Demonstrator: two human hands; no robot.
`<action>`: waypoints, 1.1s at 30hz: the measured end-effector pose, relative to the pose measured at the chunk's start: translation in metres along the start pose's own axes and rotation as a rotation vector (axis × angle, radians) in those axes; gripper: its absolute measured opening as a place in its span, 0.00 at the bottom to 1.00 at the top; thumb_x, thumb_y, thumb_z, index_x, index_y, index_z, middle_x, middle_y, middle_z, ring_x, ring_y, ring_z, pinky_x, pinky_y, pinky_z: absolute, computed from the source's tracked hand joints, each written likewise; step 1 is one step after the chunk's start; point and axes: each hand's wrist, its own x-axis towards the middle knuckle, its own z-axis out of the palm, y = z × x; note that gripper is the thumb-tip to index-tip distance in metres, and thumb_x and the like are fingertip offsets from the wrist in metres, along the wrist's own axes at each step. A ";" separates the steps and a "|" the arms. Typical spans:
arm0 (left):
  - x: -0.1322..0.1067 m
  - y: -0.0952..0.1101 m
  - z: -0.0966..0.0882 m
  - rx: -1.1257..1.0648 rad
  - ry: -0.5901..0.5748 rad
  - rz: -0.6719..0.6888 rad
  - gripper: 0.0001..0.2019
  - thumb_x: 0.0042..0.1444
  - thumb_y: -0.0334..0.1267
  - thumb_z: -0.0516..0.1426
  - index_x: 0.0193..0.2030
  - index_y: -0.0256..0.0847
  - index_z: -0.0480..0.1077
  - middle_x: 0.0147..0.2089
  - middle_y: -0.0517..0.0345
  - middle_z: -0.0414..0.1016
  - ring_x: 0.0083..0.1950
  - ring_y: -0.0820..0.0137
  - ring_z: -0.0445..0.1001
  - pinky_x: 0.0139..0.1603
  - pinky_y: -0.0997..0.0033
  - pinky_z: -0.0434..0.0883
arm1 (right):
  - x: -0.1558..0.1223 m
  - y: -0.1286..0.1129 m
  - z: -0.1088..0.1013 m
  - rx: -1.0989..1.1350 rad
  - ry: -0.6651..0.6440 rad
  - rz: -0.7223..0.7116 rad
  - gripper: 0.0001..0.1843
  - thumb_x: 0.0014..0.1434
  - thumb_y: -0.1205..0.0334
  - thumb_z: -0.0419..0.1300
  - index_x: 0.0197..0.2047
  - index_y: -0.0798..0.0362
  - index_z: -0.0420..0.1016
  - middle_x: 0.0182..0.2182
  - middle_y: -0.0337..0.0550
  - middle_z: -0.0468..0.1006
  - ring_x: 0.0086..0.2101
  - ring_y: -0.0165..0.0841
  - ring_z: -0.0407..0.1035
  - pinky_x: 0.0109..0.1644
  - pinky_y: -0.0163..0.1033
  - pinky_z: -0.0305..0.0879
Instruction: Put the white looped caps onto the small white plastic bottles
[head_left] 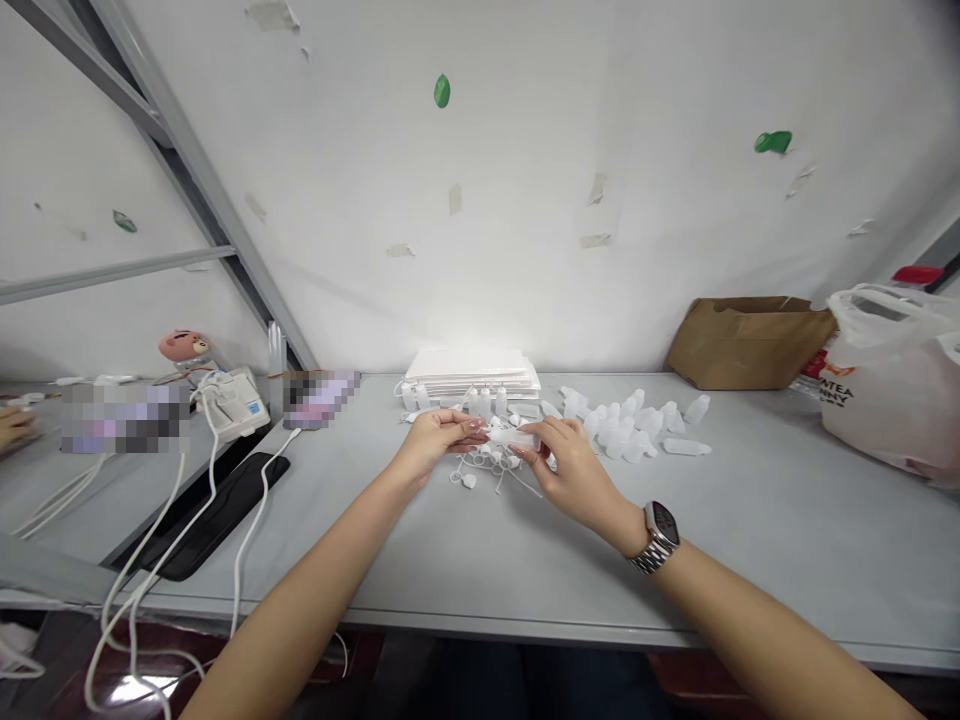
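My right hand grips a small translucent white plastic bottle, which lies sideways in its fingers. At the bottle's narrow left end, my left hand is closed in a pinch on a small white cap, mostly hidden by the fingertips. Below both hands lies a pile of white caps with thin cords. To the right is a heap of similar bottles, tumbled on their sides and upright. Several bottles with cords stand behind my hands.
A stack of white sheets sits against the wall. A brown cardboard box and a white plastic bag are at the right. At the left are a phone, white cables and a black case. Another person's hand shows far left.
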 end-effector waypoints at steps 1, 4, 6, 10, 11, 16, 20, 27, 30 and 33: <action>0.000 0.000 0.000 0.004 0.002 0.000 0.16 0.38 0.45 0.65 0.31 0.35 0.74 0.31 0.50 0.79 0.37 0.64 0.76 0.41 0.67 0.71 | 0.000 0.000 0.000 -0.002 0.003 0.000 0.07 0.59 0.66 0.52 0.40 0.54 0.67 0.30 0.43 0.71 0.33 0.35 0.65 0.43 0.45 0.55; 0.000 0.000 0.001 0.015 0.006 -0.003 0.17 0.38 0.46 0.65 0.31 0.36 0.74 0.31 0.50 0.79 0.38 0.63 0.76 0.41 0.66 0.70 | 0.000 0.001 0.001 -0.006 0.010 0.001 0.07 0.59 0.65 0.51 0.41 0.54 0.67 0.30 0.44 0.72 0.33 0.35 0.66 0.43 0.44 0.56; 0.000 0.000 0.001 0.017 0.007 -0.004 0.17 0.38 0.46 0.65 0.31 0.36 0.74 0.31 0.50 0.79 0.38 0.63 0.76 0.41 0.66 0.70 | 0.000 0.001 0.002 -0.009 0.011 0.002 0.07 0.59 0.65 0.51 0.41 0.54 0.67 0.30 0.44 0.72 0.33 0.35 0.65 0.43 0.44 0.56; 0.000 -0.001 0.001 0.015 0.008 -0.004 0.17 0.38 0.46 0.65 0.31 0.36 0.74 0.31 0.50 0.79 0.37 0.64 0.76 0.41 0.67 0.70 | 0.000 0.001 0.002 -0.018 0.006 -0.003 0.07 0.59 0.65 0.51 0.41 0.54 0.67 0.29 0.43 0.71 0.31 0.34 0.65 0.42 0.44 0.56; 0.000 -0.002 0.001 0.015 0.008 -0.003 0.16 0.38 0.46 0.65 0.31 0.36 0.74 0.31 0.50 0.79 0.37 0.64 0.76 0.41 0.67 0.70 | 0.000 0.001 0.002 -0.021 0.008 -0.006 0.07 0.59 0.65 0.51 0.41 0.54 0.67 0.29 0.43 0.71 0.31 0.34 0.65 0.42 0.44 0.56; 0.000 -0.002 0.002 0.009 0.019 -0.001 0.16 0.38 0.45 0.65 0.31 0.35 0.74 0.30 0.50 0.79 0.37 0.64 0.76 0.41 0.66 0.71 | -0.001 0.000 0.002 -0.035 0.017 -0.025 0.07 0.59 0.64 0.51 0.41 0.54 0.67 0.30 0.44 0.72 0.32 0.35 0.66 0.43 0.44 0.56; 0.000 -0.003 0.003 0.004 0.028 -0.016 0.17 0.38 0.45 0.65 0.33 0.35 0.75 0.30 0.50 0.79 0.37 0.64 0.76 0.42 0.66 0.71 | -0.002 0.000 0.003 -0.047 0.033 -0.047 0.08 0.59 0.65 0.51 0.41 0.54 0.67 0.29 0.43 0.71 0.31 0.34 0.65 0.42 0.43 0.56; 0.000 -0.004 0.004 -0.007 0.034 -0.024 0.15 0.40 0.42 0.64 0.34 0.34 0.75 0.30 0.52 0.79 0.36 0.65 0.76 0.40 0.69 0.71 | -0.003 -0.001 0.005 -0.041 0.033 -0.065 0.08 0.59 0.65 0.51 0.41 0.54 0.67 0.28 0.44 0.71 0.31 0.35 0.65 0.43 0.46 0.56; -0.001 -0.002 0.005 -0.012 0.023 -0.040 0.12 0.42 0.41 0.63 0.34 0.36 0.75 0.29 0.55 0.79 0.36 0.67 0.76 0.39 0.72 0.71 | -0.004 -0.002 0.003 -0.034 0.023 -0.066 0.07 0.60 0.64 0.50 0.42 0.52 0.66 0.28 0.44 0.70 0.30 0.36 0.65 0.44 0.47 0.56; -0.003 -0.001 0.005 -0.015 0.016 -0.048 0.10 0.44 0.40 0.62 0.33 0.38 0.75 0.29 0.58 0.79 0.36 0.68 0.76 0.38 0.74 0.70 | -0.004 -0.003 0.003 -0.030 0.019 -0.074 0.07 0.60 0.63 0.50 0.42 0.50 0.65 0.28 0.44 0.70 0.31 0.37 0.64 0.44 0.48 0.56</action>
